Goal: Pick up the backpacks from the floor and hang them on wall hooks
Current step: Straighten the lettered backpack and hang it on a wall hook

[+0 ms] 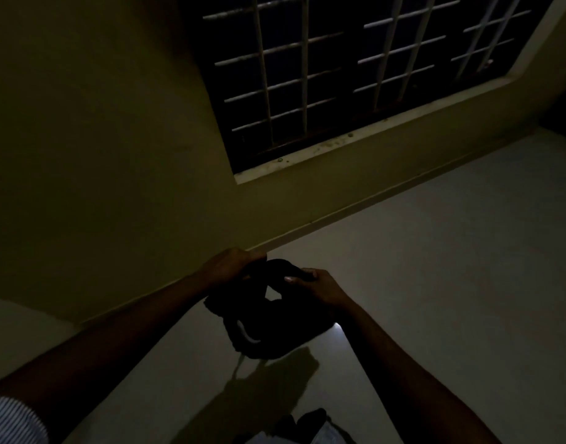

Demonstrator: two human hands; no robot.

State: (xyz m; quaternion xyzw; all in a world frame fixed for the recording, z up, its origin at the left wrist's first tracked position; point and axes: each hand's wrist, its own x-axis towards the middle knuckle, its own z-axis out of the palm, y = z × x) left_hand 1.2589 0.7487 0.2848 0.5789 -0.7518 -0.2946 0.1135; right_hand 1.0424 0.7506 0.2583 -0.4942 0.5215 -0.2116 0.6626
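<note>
A black backpack (275, 328) hangs above the pale floor in front of me, its body dark with a thin light trim on the lower left. My left hand (227, 267) is closed around the left end of its top strap. My right hand (320, 285) grips the right end of the same strap, thumb on top. The bag throws a shadow on the floor below it. No wall hook shows in this dim view.
A yellowish wall (115, 155) runs diagonally ahead, close to my left hand. A barred window (339, 75) with a pale sill sits in it at upper right. Pale floor (451, 267) stretches to the right. Something dark (310, 418) lies at the bottom edge.
</note>
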